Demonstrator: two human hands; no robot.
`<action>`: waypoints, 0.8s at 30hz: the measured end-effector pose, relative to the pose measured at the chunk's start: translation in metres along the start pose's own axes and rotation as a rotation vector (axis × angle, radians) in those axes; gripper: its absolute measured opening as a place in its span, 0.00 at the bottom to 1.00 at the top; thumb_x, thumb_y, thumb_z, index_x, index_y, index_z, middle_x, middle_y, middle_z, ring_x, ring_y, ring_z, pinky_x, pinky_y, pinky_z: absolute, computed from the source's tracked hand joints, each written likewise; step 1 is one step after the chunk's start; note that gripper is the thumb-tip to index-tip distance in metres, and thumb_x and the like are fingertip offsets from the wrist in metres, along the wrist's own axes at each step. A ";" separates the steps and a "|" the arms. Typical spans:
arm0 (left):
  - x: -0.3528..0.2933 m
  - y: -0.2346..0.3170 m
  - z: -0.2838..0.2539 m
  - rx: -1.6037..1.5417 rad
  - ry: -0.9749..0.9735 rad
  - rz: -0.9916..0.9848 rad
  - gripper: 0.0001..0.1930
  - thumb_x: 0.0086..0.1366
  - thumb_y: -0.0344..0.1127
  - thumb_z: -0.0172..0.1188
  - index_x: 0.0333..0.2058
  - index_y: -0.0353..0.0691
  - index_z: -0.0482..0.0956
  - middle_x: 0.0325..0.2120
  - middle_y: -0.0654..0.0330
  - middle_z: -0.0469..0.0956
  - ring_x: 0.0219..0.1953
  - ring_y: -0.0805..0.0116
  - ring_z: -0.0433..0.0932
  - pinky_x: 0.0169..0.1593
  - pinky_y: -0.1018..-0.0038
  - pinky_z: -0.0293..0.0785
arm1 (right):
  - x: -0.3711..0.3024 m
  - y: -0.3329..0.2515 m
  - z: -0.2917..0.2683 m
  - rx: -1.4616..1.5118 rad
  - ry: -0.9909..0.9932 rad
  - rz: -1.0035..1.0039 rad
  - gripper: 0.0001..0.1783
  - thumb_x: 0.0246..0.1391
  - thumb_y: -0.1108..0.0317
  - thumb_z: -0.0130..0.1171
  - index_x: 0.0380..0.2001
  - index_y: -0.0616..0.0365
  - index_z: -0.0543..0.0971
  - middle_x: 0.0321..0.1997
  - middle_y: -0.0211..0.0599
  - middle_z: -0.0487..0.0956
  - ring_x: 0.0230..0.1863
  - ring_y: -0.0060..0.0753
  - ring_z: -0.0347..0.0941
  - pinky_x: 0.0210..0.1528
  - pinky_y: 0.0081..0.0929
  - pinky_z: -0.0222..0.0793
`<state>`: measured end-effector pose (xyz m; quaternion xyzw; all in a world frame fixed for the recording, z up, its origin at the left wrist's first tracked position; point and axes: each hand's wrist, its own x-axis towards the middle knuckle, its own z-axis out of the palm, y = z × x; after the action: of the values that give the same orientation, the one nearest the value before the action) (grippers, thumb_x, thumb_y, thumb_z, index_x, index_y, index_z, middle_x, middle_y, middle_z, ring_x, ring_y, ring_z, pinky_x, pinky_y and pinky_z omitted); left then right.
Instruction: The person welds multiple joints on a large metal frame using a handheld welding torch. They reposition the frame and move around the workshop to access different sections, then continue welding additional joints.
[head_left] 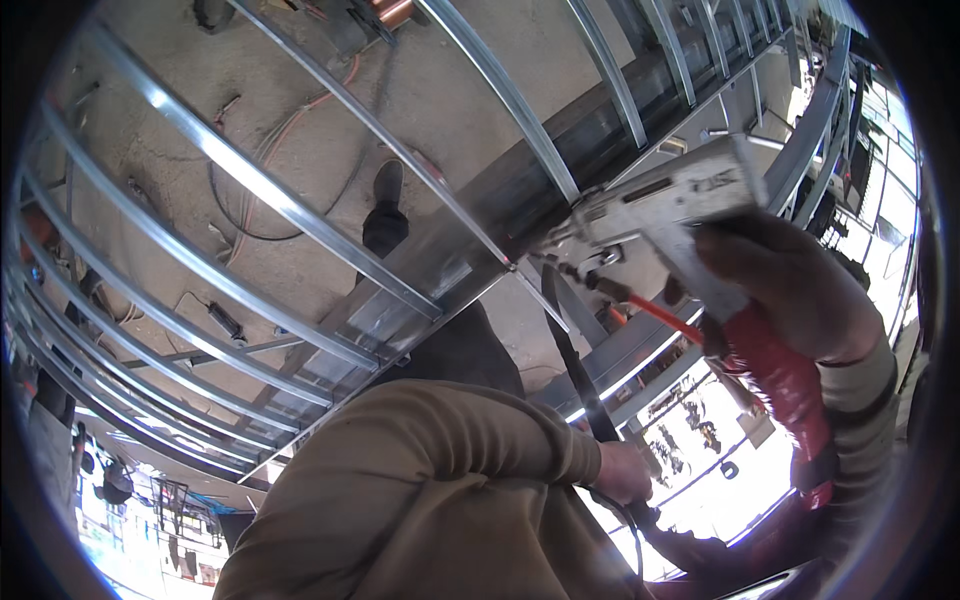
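My right hand is closed around a silver-grey, gun-shaped power tool, its nose pointing left toward the metal framing. An orange-red rod or hose runs from near the tool's nose back to my hand. Glossy red material lies just below that hand; what it belongs to is unclear. Lower down, my left hand comes out of a tan sleeve and is closed at a black strap, its fingers partly hidden. The tool's nose is close to a thin metal stud, though contact cannot be made out.
A row of shiny metal studs meets a long metal track crossing the view diagonally. Beyond lies a dusty concrete floor with hoses on it. A dark shoe shows between studs. Bright open structure fills the right side.
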<state>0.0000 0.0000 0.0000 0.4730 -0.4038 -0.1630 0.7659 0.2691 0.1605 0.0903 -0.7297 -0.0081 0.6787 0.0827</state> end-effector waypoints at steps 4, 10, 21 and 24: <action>-0.009 0.009 0.008 -0.015 -0.021 0.057 0.11 0.57 0.44 0.65 0.27 0.44 0.84 0.26 0.51 0.84 0.33 0.48 0.85 0.38 0.54 0.79 | 0.015 -0.012 0.011 -0.419 0.038 -0.031 0.23 0.69 0.62 0.58 0.61 0.63 0.73 0.58 0.58 0.78 0.52 0.48 0.82 0.51 0.39 0.82; -0.014 0.017 -0.009 -0.090 0.029 0.081 0.10 0.55 0.43 0.68 0.23 0.43 0.84 0.24 0.54 0.84 0.33 0.50 0.85 0.39 0.56 0.80 | 0.055 -0.027 0.008 0.100 0.062 0.274 0.27 0.70 0.58 0.57 0.62 0.68 0.74 0.56 0.47 0.81 0.56 0.39 0.80 0.59 0.31 0.75; -0.017 0.014 -0.026 -0.074 0.076 0.106 0.11 0.54 0.44 0.66 0.20 0.44 0.83 0.22 0.56 0.83 0.31 0.52 0.84 0.39 0.58 0.78 | 0.080 -0.035 -0.003 0.219 -0.043 0.355 0.25 0.69 0.60 0.58 0.60 0.70 0.73 0.52 0.46 0.82 0.49 0.37 0.83 0.46 0.34 0.82; -0.017 0.014 -0.028 -0.072 0.067 0.109 0.10 0.54 0.43 0.66 0.20 0.45 0.83 0.22 0.56 0.83 0.31 0.52 0.84 0.38 0.58 0.77 | 0.083 -0.020 -0.003 0.131 -0.016 0.213 0.25 0.69 0.60 0.59 0.59 0.69 0.74 0.50 0.45 0.82 0.49 0.36 0.82 0.44 0.37 0.83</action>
<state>0.0094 0.0346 -0.0027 0.4279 -0.3970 -0.1197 0.8031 0.2805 0.1899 0.0111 -0.7141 0.1133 0.6884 0.0577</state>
